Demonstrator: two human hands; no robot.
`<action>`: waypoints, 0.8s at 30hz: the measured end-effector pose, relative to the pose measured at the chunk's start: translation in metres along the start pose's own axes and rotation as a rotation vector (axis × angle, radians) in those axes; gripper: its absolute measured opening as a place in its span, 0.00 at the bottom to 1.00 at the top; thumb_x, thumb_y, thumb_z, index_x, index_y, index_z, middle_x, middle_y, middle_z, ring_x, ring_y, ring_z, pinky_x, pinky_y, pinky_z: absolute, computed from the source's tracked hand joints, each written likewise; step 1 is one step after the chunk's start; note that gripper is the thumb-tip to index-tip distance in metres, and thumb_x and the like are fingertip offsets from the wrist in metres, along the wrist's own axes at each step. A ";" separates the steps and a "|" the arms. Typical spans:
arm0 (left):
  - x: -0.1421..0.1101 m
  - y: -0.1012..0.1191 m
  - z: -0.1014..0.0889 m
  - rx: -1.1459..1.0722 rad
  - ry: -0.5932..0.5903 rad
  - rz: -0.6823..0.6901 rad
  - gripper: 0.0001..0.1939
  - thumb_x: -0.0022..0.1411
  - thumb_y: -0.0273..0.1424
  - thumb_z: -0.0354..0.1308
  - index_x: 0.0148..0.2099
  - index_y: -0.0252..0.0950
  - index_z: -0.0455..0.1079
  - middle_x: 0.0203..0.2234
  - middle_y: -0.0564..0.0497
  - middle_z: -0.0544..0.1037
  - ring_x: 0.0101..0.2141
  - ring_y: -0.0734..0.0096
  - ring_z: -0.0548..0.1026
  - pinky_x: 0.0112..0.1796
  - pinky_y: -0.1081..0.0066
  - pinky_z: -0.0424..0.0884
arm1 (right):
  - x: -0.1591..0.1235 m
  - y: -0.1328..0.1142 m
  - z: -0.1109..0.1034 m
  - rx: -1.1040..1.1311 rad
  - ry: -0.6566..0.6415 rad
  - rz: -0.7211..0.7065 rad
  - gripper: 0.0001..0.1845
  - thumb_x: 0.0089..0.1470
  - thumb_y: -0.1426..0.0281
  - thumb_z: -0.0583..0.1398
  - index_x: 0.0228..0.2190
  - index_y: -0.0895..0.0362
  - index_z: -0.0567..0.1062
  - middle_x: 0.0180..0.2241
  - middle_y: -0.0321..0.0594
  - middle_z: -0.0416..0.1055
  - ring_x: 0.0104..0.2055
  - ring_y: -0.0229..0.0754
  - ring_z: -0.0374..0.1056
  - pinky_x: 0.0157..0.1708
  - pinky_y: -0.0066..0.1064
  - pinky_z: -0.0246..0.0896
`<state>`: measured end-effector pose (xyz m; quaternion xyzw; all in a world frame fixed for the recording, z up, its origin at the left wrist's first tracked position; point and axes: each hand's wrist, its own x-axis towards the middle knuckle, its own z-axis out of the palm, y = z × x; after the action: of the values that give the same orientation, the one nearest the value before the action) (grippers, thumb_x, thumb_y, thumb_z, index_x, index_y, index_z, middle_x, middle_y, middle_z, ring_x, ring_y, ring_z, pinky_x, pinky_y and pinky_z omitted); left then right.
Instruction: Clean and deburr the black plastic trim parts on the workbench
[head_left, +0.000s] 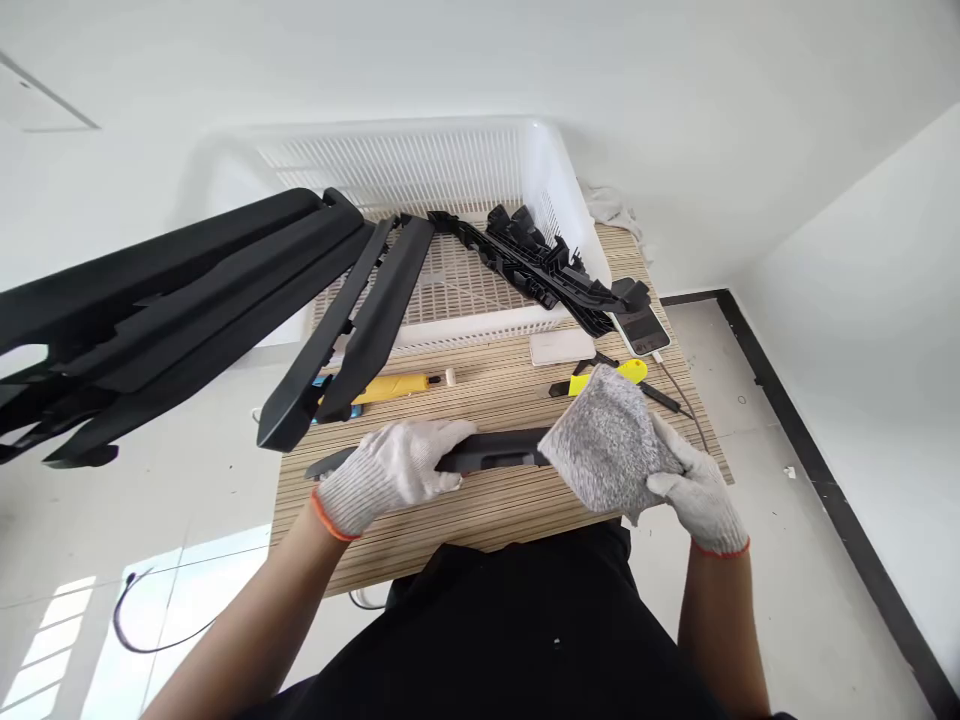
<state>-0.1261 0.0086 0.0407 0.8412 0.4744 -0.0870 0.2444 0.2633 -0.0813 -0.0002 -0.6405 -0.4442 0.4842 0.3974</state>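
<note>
A long black plastic trim piece (491,450) lies crosswise over the near part of the striped table (450,515). My left hand (401,465), in a white knit glove with an orange cuff, grips it left of its middle, thumb and fingers wrapped around it. My right hand (697,490), gloved the same way, is closed on a grey fluffy cloth (607,440). The cloth hangs over the right end of the trim piece and hides it; whether it presses on the piece I cannot tell.
Behind stands a white plastic basket (559,180) with several black trim parts (532,255); more long ones (225,270) jut out leftward. On the table are a yellow-handled tool (394,387), a yellow utility knife (607,377), a white case (562,347) and a phone (643,328) with a cable.
</note>
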 end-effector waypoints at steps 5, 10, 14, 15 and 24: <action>-0.009 0.004 -0.001 0.096 -0.067 -0.116 0.17 0.62 0.38 0.53 0.53 0.43 0.71 0.32 0.51 0.79 0.31 0.62 0.77 0.27 0.69 0.58 | 0.004 -0.002 -0.002 -0.178 0.161 -0.061 0.29 0.43 0.63 0.74 0.49 0.51 0.84 0.51 0.42 0.81 0.54 0.57 0.77 0.58 0.49 0.74; -0.017 0.014 -0.004 0.184 -0.099 -0.133 0.13 0.63 0.38 0.51 0.47 0.43 0.70 0.29 0.52 0.78 0.28 0.63 0.75 0.24 0.70 0.50 | -0.001 -0.009 0.005 -0.231 0.075 -0.297 0.30 0.43 0.70 0.76 0.50 0.45 0.83 0.53 0.36 0.79 0.56 0.53 0.76 0.58 0.42 0.75; -0.017 0.015 -0.007 0.162 -0.148 -0.153 0.12 0.62 0.36 0.50 0.46 0.42 0.68 0.29 0.52 0.77 0.27 0.65 0.73 0.25 0.70 0.50 | -0.005 -0.007 0.009 -0.192 0.086 -0.421 0.28 0.46 0.71 0.75 0.50 0.44 0.83 0.55 0.35 0.78 0.56 0.51 0.76 0.57 0.42 0.77; -0.017 0.015 -0.008 0.145 -0.147 -0.156 0.11 0.61 0.36 0.50 0.45 0.42 0.68 0.28 0.53 0.76 0.26 0.66 0.72 0.25 0.71 0.50 | -0.004 -0.006 0.013 -0.168 0.145 -0.443 0.29 0.46 0.71 0.75 0.51 0.45 0.82 0.55 0.36 0.78 0.56 0.52 0.76 0.58 0.43 0.76; -0.020 0.011 -0.009 0.171 -0.104 -0.203 0.10 0.63 0.36 0.51 0.44 0.42 0.68 0.26 0.52 0.75 0.26 0.67 0.72 0.25 0.70 0.49 | 0.000 -0.008 0.029 0.073 0.277 -0.397 0.14 0.51 0.66 0.73 0.42 0.51 0.85 0.44 0.44 0.83 0.45 0.55 0.81 0.45 0.50 0.81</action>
<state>-0.1285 -0.0068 0.0598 0.8009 0.5347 -0.1949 0.1861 0.2337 -0.0764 0.0011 -0.5862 -0.4849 0.3198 0.5647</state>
